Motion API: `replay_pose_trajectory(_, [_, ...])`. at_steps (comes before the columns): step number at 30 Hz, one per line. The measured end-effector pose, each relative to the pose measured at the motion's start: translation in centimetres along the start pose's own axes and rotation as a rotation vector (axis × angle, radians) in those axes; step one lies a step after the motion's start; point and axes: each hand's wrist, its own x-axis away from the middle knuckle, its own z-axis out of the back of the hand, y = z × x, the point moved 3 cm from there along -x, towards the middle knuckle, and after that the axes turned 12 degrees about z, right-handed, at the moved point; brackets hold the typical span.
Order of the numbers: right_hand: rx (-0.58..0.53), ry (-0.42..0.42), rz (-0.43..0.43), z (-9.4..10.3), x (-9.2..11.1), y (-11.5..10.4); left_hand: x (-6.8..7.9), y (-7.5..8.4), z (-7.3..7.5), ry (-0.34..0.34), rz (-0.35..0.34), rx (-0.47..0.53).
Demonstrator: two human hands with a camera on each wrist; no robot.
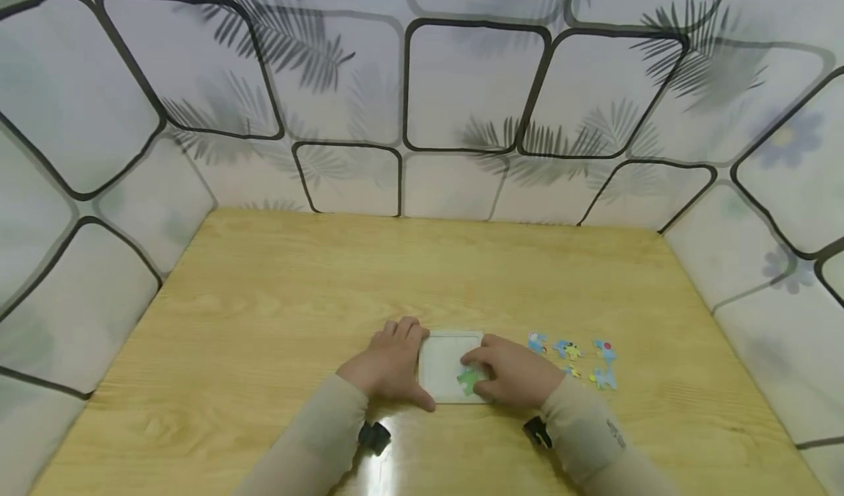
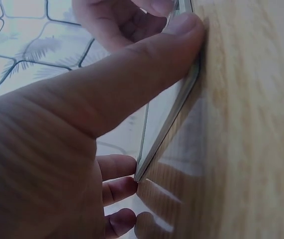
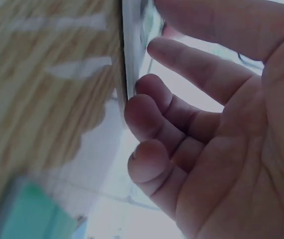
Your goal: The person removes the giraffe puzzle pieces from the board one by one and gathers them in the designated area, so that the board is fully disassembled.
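A shallow white puzzle tray (image 1: pixel 438 368) lies flat on the wooden table. My left hand (image 1: pixel 394 364) holds its left side, the thumb along the near edge and the fingers spread at the far left corner. In the left wrist view, that thumb (image 2: pixel 146 62) presses the tray's edge. A green jigsaw piece (image 1: pixel 469 380) lies inside the tray, toward the near right corner. My right hand (image 1: pixel 517 371) has it between index finger and thumb. The right wrist view shows the other right fingers (image 3: pixel 149 117) curled by the tray's edge; the piece is mostly hidden there.
Several loose blue and yellow jigsaw pieces (image 1: pixel 603 377) lie on the table (image 1: pixel 316 283) to the right, just beyond my right hand. Patterned fabric walls (image 1: pixel 461 184) stand along the table's back and sides. At the lower left of the right wrist view is a blurred teal object (image 3: pixel 35 211).
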Motion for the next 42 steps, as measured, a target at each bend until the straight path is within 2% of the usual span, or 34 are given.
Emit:
replay_pose_trajectory(5, [0.014, -0.035, -0.035, -0.5, -0.5, -0.4, 0.3, 0.2, -0.2, 0.002, -0.002, 0.013])
replay_pose_trajectory(9, [-0.026, -0.035, -0.06, -0.5, -0.7, -0.2, 0.4, 0.3, 0.1, 0.011, -0.005, 0.016])
replay_pose_trajectory(18, [-0.032, 0.026, -0.032, -0.6, -0.5, 0.3, 0.2, 0.3, 0.0, 0.011, -0.005, 0.009])
replay_pose_trajectory(29, [-0.231, 0.084, 0.028, -0.3, 0.0, 0.0, 0.2, -0.1, -0.2, 0.016, -0.004, 0.008])
replay_pose_trajectory(34, [-0.373, 0.103, 0.036, 1.1, 2.0, 1.2, 0.2, -0.2, -0.1, 0.014, 0.004, 0.01])
replay_pose_trajectory(42, [-0.417, 0.062, -0.125, 4.0, 8.4, 5.2, 0.2, 0.1, -0.3, 0.0, -0.008, 0.023])
